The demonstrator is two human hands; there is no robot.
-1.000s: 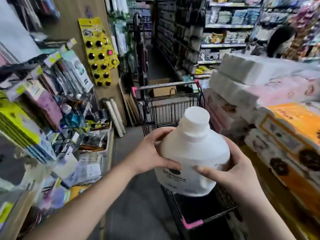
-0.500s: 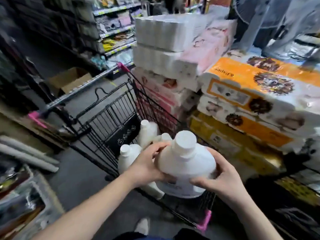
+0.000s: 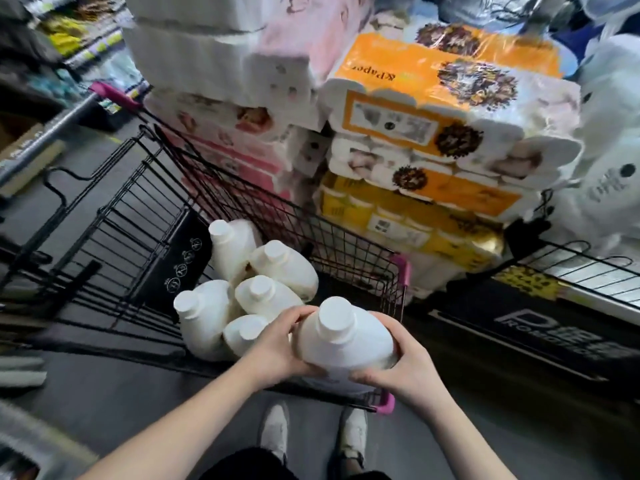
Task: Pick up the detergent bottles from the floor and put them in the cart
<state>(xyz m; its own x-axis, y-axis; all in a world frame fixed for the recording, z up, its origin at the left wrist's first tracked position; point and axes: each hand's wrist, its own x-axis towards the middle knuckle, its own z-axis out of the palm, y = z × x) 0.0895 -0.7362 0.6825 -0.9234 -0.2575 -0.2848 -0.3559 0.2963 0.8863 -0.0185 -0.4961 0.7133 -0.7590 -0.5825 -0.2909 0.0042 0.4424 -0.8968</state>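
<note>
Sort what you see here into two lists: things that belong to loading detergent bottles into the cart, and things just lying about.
Belong to the job: held bottle, left hand, right hand, bottles in the cart, cart.
Lying about: orange paper-roll packs, pink paper-roll packs, cardboard box.

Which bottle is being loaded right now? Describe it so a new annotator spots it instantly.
Find the black wire cart beside the stacked paper-roll packs. At its near right corner, a white detergent bottle is held cap-up between the left hand and right hand. Unlike the five loose bottles piled in the basket, it alone is gripped and sits nearest the camera.
</note>
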